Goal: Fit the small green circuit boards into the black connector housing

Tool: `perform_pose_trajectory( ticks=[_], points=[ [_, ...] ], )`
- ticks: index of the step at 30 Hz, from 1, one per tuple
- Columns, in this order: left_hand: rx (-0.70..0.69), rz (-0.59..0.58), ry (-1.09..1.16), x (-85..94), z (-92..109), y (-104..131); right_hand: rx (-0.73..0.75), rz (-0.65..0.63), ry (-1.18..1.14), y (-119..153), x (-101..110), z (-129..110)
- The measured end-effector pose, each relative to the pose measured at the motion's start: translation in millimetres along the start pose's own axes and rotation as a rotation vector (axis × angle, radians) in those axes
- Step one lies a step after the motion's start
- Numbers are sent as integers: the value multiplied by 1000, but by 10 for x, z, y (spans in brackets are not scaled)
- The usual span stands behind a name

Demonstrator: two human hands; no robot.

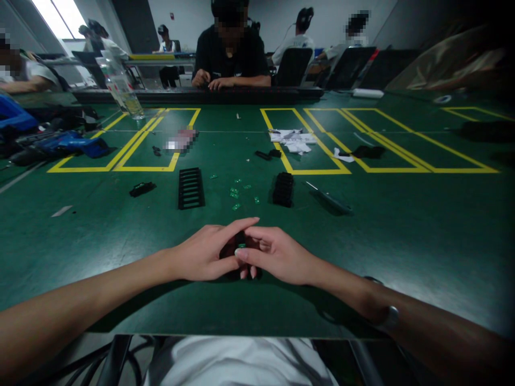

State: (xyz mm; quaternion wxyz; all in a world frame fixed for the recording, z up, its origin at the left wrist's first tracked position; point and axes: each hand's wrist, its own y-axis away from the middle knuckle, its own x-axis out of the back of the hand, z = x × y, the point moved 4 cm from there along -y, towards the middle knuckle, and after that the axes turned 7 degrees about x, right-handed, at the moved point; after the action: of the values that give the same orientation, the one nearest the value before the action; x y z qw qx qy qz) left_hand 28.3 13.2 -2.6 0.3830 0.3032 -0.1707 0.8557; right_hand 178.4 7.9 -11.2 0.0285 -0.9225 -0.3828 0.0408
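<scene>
Near the front of the table, my left hand and my right hand meet at the fingertips. Between them is a small black part, mostly hidden by the fingers, with a small green circuit board showing at it. My right thumb tip lies at the board's lower edge, while my left fingers curl round the black part. Just beyond the hands, several loose green circuit boards are scattered. A slotted black frame lies to their left, and a stack of black parts sits to their right.
A screwdriver lies at the right. On the left are a small black piece and a blue tool. Crumpled white paper and a tilted plastic bottle are farther back. A person sits across the table.
</scene>
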Motion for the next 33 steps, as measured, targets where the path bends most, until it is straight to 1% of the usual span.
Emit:
perform_pose_trajectory(
  ticks=[7,9,12,15,19,22,30,33],
  points=[
    [42,22,-33,7,19,1,-17,5,3,8,-13,6],
    [57,58,-65,26,26,4,6,20,17,11,-11,-11],
    [80,89,-96,49,28,2,83,51,84,10,-2,-39],
    [88,82,-97,50,28,-10,120,60,147,7,0,-43],
    [79,72,-104,46,27,-28,127,83,238,7,9,-53],
    [59,57,-98,42,28,-31,133,88,256,6,11,-65],
    [-13,42,-2,42,59,-27,48,60,176,17,5,19],
    [-16,54,-17,48,68,-25,41,54,195,24,9,40]
  ],
)
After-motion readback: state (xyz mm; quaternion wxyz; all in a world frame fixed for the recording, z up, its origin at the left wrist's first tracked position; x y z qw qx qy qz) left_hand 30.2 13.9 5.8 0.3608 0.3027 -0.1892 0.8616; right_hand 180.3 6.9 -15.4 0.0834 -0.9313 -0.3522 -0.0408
